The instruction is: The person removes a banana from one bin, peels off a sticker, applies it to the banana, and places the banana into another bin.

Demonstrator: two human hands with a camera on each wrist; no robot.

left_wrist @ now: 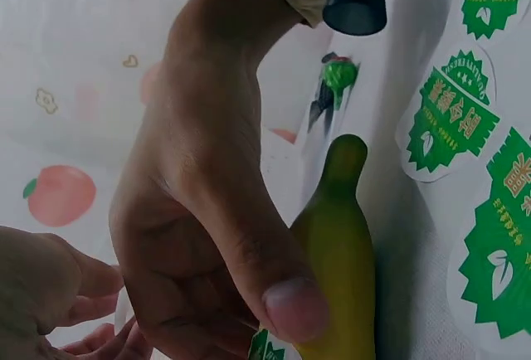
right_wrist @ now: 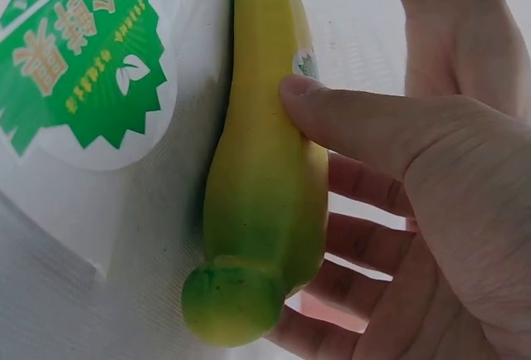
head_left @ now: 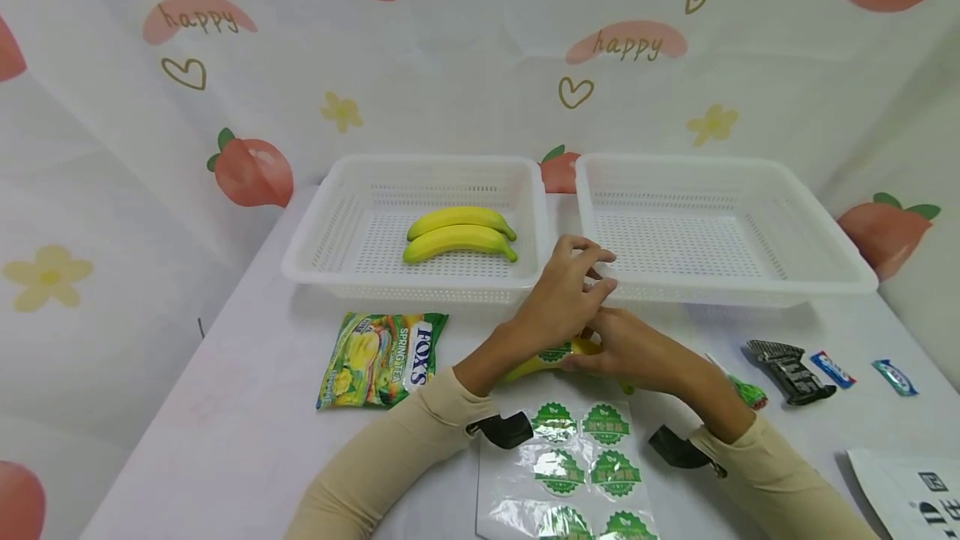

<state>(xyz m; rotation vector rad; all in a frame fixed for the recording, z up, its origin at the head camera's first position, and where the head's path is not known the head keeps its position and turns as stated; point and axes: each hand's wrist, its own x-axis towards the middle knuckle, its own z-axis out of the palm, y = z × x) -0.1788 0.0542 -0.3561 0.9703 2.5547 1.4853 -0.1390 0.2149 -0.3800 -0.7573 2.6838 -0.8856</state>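
Note:
In the head view, a yellow banana (head_left: 525, 367) with green ends lies at the table's middle, under both hands. My right hand (head_left: 637, 348) grips it, thumb on the near side and fingers behind, as the right wrist view shows around the banana (right_wrist: 261, 144). A green-and-white round sticker (head_left: 557, 353) is on the banana's skin, partly covered. Just above the right hand, my left hand (head_left: 558, 298) has loosely bent fingers with a gap between thumb and fingers; nothing shows in it. A sheet of green round stickers (head_left: 517, 473) lies in front of the banana.
Two bananas (head_left: 459, 242) sit in the left white basket (head_left: 330, 273); the right white basket (head_left: 817, 282) stands beside it. A candy bag (head_left: 382, 359) lies left. At right are a lollipop (head_left: 750, 394), a black packet (head_left: 791, 372), small wrapped candies (head_left: 832, 369) and a white bag (head_left: 911, 494).

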